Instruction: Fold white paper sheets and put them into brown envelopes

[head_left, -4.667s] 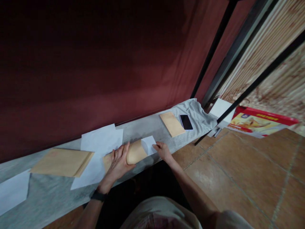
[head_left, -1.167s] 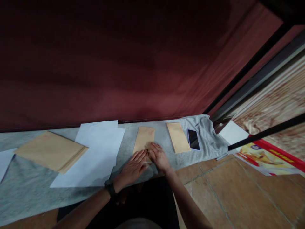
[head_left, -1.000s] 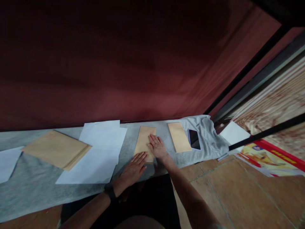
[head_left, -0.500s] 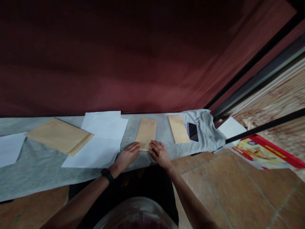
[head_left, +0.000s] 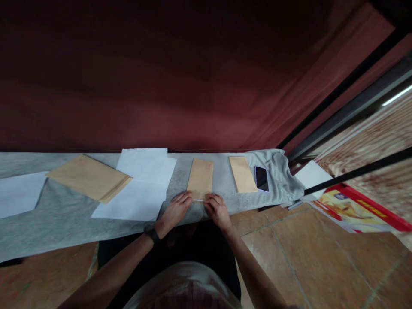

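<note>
A brown paper envelope [head_left: 201, 176] lies lengthwise before me on the cloth-covered bench, with a faint reddish print near its far right corner. A thin white edge shows along its near end. My left hand [head_left: 176, 209] is closed at the near left corner, its fingertips on the paper. At the near right corner my right hand [head_left: 218, 210] has its fingers curled and pinched on the envelope. Both thumbs are partly hidden. To the right lies a second brown envelope [head_left: 243, 174], flat and apart from my hands.
Left of me, a pile of brown envelopes [head_left: 86, 177] overlaps white paper sheets [head_left: 144, 189]; another white sheet [head_left: 19, 195] lies farther left. A phone [head_left: 261, 178] sits beside the second envelope. Grey cloth [head_left: 180, 171] covers the bench. A red-and-yellow box [head_left: 360, 206] stands on the right.
The view has shifted slightly, so the papers at left appear farther right. My right fingers are more curled at the envelope's corner. The envelope stays in place between both hands.
</note>
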`<control>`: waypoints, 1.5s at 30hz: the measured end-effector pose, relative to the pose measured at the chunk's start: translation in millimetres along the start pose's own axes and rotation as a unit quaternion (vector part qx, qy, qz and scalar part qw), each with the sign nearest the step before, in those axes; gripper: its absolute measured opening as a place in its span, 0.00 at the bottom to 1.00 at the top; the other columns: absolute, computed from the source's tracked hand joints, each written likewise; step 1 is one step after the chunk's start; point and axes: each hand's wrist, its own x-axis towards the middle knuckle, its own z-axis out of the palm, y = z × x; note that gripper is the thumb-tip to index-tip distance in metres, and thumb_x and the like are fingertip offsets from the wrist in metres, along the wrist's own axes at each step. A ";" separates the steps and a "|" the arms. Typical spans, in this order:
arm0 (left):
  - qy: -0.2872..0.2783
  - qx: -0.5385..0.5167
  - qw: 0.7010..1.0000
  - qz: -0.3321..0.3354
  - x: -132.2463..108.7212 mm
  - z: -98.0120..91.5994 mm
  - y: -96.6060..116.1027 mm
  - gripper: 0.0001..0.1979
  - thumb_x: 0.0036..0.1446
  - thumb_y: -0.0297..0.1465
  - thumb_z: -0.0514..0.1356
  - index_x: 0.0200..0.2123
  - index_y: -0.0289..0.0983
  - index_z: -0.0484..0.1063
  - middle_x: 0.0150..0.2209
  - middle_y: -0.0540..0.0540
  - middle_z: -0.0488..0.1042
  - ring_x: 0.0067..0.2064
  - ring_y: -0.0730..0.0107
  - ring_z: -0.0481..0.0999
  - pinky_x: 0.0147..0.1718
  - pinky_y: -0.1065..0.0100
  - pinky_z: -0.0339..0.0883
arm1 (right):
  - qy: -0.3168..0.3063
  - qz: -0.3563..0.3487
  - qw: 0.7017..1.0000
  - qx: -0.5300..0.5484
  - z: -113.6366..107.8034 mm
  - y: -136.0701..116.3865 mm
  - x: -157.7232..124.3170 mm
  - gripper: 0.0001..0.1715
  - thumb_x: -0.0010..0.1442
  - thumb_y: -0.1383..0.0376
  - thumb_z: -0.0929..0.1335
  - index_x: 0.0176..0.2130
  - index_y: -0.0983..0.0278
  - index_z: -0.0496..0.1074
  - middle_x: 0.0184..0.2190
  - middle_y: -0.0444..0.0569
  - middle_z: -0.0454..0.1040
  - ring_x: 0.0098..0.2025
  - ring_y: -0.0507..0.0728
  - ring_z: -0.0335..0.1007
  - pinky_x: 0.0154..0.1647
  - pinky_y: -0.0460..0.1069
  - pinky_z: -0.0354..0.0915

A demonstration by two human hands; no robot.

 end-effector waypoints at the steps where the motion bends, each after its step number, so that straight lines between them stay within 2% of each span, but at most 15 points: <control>1: -0.004 0.002 1.000 0.002 -0.4 -1.1 0.2 0.13 0.63 0.21 0.53 0.45 0.37 0.74 0.55 0.40 0.75 0.58 0.60 0.72 0.59 0.58 0.68 | 0.000 -0.004 1.000 -0.002 -0.8 -0.5 -1.8 0.10 0.70 0.62 0.65 0.46 0.59 0.77 0.53 0.52 0.77 0.58 0.58 0.70 0.64 0.58 0.61; 7: -0.019 -0.007 1.000 -0.002 3.9 -4.0 -3.4 0.13 0.63 0.22 0.52 0.44 0.36 0.75 0.53 0.38 0.76 0.55 0.58 0.75 0.57 0.55 0.69 | -0.013 -0.009 1.000 -0.027 -1.8 -1.5 -2.0 0.13 0.71 0.63 0.64 0.50 0.59 0.76 0.56 0.52 0.74 0.61 0.58 0.67 0.65 0.58 0.61; 13: 0.030 -0.040 0.998 -0.038 6.5 4.7 -6.5 0.16 0.69 0.30 0.47 0.48 0.37 0.74 0.50 0.40 0.78 0.53 0.59 0.75 0.55 0.55 0.69 | 0.003 0.008 1.000 -0.025 3.2 0.3 3.1 0.12 0.70 0.63 0.65 0.48 0.59 0.77 0.52 0.51 0.77 0.56 0.58 0.71 0.62 0.58 0.62; 20: 0.058 -0.037 0.992 -0.107 19.1 10.4 -0.9 0.11 0.66 0.29 0.49 0.38 0.38 0.71 0.42 0.41 0.75 0.47 0.57 0.73 0.50 0.54 0.69 | 0.028 0.083 0.995 -0.054 10.1 -2.2 15.0 0.11 0.69 0.67 0.63 0.47 0.61 0.75 0.47 0.52 0.77 0.52 0.59 0.71 0.57 0.55 0.64; 22: 0.070 -0.046 0.989 -0.124 21.1 10.6 0.8 0.09 0.65 0.28 0.50 0.36 0.39 0.70 0.41 0.43 0.74 0.46 0.59 0.73 0.48 0.56 0.69 | 0.033 0.091 0.992 -0.077 13.4 -7.7 15.8 0.13 0.70 0.68 0.63 0.49 0.61 0.74 0.49 0.53 0.76 0.53 0.59 0.70 0.57 0.56 0.64; 24: 0.077 -0.052 0.986 -0.135 22.2 11.0 2.7 0.09 0.65 0.27 0.50 0.36 0.40 0.69 0.40 0.44 0.74 0.46 0.60 0.73 0.48 0.57 0.69 | 0.023 0.066 0.994 -0.085 19.7 -16.9 14.2 0.16 0.70 0.69 0.61 0.53 0.62 0.73 0.53 0.54 0.75 0.57 0.59 0.69 0.60 0.56 0.63; 27: 0.061 -0.034 0.989 -0.131 22.6 12.6 6.3 0.10 0.66 0.26 0.49 0.38 0.39 0.70 0.43 0.41 0.74 0.48 0.58 0.73 0.50 0.56 0.69 | -0.010 0.005 0.997 -0.077 33.2 -34.0 8.3 0.22 0.72 0.66 0.60 0.61 0.62 0.68 0.60 0.54 0.72 0.62 0.59 0.66 0.66 0.58 0.60; 31: 0.040 -0.008 0.992 -0.119 19.4 17.4 9.6 0.13 0.64 0.24 0.49 0.44 0.37 0.72 0.50 0.37 0.75 0.54 0.54 0.73 0.53 0.53 0.67 | -0.011 0.026 0.993 -0.117 43.5 -43.9 -2.7 0.29 0.72 0.60 0.61 0.68 0.63 0.60 0.66 0.56 0.66 0.68 0.62 0.61 0.70 0.61 0.55; 34: 0.079 -0.006 0.986 -0.146 15.4 22.3 9.2 0.17 0.65 0.26 0.48 0.52 0.36 0.70 0.55 0.37 0.74 0.57 0.54 0.72 0.54 0.52 0.68 | 0.009 0.049 0.989 -0.141 39.5 -37.2 -10.0 0.30 0.72 0.59 0.62 0.70 0.62 0.58 0.67 0.55 0.63 0.69 0.62 0.60 0.70 0.62 0.55; 37: 0.131 -0.007 0.974 -0.183 13.5 26.2 7.7 0.19 0.65 0.28 0.50 0.57 0.37 0.67 0.55 0.37 0.73 0.55 0.54 0.73 0.53 0.52 0.69 | 0.024 0.055 0.986 -0.155 34.3 -29.2 -14.3 0.32 0.73 0.58 0.62 0.71 0.62 0.55 0.68 0.56 0.61 0.69 0.63 0.59 0.71 0.63 0.53; 40: 0.155 0.006 0.965 -0.213 15.4 27.9 7.1 0.18 0.62 0.29 0.53 0.55 0.37 0.68 0.51 0.37 0.73 0.52 0.52 0.73 0.52 0.52 0.70 | 0.035 0.059 0.984 -0.164 35.3 -26.9 -15.4 0.33 0.73 0.57 0.61 0.71 0.63 0.54 0.69 0.56 0.60 0.69 0.64 0.58 0.70 0.63 0.53; 45: 0.157 -0.002 0.957 -0.243 22.8 27.7 4.3 0.11 0.57 0.32 0.58 0.44 0.38 0.70 0.45 0.36 0.74 0.48 0.48 0.74 0.47 0.49 0.71 | 0.065 0.063 0.980 -0.177 48.6 -28.2 -15.9 0.32 0.72 0.59 0.61 0.70 0.64 0.56 0.68 0.58 0.62 0.69 0.65 0.59 0.70 0.64 0.53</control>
